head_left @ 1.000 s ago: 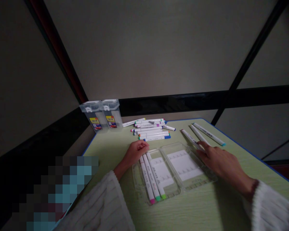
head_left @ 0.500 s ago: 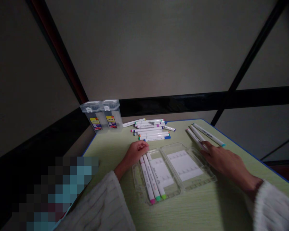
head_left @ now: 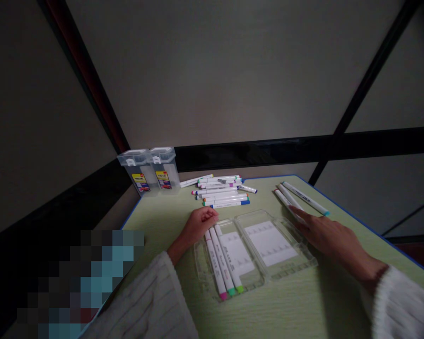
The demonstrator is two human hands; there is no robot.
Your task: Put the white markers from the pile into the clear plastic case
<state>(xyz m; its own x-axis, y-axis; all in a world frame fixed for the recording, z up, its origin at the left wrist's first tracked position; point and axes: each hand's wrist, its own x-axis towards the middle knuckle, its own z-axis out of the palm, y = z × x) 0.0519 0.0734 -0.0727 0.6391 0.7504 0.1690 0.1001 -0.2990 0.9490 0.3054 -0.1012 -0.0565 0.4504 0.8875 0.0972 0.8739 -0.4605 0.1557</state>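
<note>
A clear plastic case (head_left: 260, 272) lies opened flat on the table, with white paper inserts in both halves. Three white markers (head_left: 221, 263) with pink, green and lime ends lie side by side in its left half. My left hand (head_left: 198, 225) rests at that half's far corner, fingers curled in, with nothing visible in them. On the right, my right hand (head_left: 332, 240) has its fingers closed over the near end of a white marker (head_left: 284, 200) with a red far tip. Two more markers lie beside it, one a teal-ended marker (head_left: 305, 198).
Several white markers (head_left: 221, 192) with coloured ends lie in a loose pile at the back. Two lidded translucent boxes (head_left: 164, 167) with yellow labels stand at the back left corner. The pale green table (head_left: 286, 306) has a blue edge, and a wall rises behind it.
The right fingers have shifted slightly over the near end of the red-tipped marker, which has moved only a little. My left hand and the case look the same.
</note>
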